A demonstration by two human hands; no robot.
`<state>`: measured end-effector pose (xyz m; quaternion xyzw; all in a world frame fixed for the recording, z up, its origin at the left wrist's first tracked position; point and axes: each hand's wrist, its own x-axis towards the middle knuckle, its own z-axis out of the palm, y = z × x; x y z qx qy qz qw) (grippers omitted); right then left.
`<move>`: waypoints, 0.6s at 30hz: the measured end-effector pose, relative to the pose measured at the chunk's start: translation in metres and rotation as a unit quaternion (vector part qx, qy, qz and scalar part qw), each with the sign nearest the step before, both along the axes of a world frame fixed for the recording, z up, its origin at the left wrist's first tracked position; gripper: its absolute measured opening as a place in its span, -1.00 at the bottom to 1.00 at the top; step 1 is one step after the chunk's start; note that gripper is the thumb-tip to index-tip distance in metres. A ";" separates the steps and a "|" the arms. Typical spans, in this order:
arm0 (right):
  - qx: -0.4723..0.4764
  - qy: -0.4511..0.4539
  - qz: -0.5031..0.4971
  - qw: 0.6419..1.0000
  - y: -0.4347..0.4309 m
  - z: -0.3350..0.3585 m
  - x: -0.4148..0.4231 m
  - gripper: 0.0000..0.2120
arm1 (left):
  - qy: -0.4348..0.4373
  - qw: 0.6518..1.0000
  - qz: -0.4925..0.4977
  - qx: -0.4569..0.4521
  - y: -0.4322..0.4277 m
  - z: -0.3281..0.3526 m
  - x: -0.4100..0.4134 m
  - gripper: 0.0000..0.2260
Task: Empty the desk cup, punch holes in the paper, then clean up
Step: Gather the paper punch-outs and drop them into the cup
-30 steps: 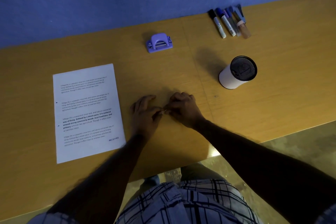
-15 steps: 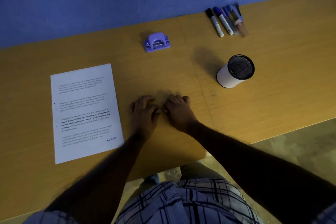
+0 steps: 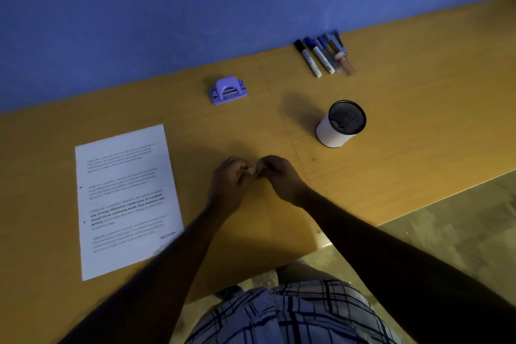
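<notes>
Your left hand (image 3: 230,180) and right hand (image 3: 279,177) meet at the middle of the counter (image 3: 405,148), fingertips drawn together. Between them shows a small pale bit (image 3: 252,170), pinched from both sides; it is too small and blurred to tell what it is. Both hands are curled closed around that pinch, knuckles up, and whether they rest on the wood or sit just above it cannot be told.

To your left lies the sheet of paper (image 3: 125,198), flat on the counter, printed side up, its near right corner passing under your left forearm. Two small dark marks sit along its left margin.

Beyond your hands, near the blue wall (image 3: 167,22), stands the purple hole punch (image 3: 228,91), apart from the paper. To your right and farther back, the desk cup (image 3: 339,126) stands upright, white-sided with a dark mesh inside. Behind the cup, by the wall, a row of markers and pens (image 3: 325,57) lies side by side on the counter, well clear of the cup.
</notes>
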<state>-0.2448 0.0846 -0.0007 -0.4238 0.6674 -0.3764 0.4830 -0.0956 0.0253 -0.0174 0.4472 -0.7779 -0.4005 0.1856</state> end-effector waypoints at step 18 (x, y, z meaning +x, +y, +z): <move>-0.044 0.003 -0.187 0.981 0.007 0.084 -0.158 -0.84 | 0.068 0.995 -0.070 0.024 -0.029 0.081 -0.190 -0.86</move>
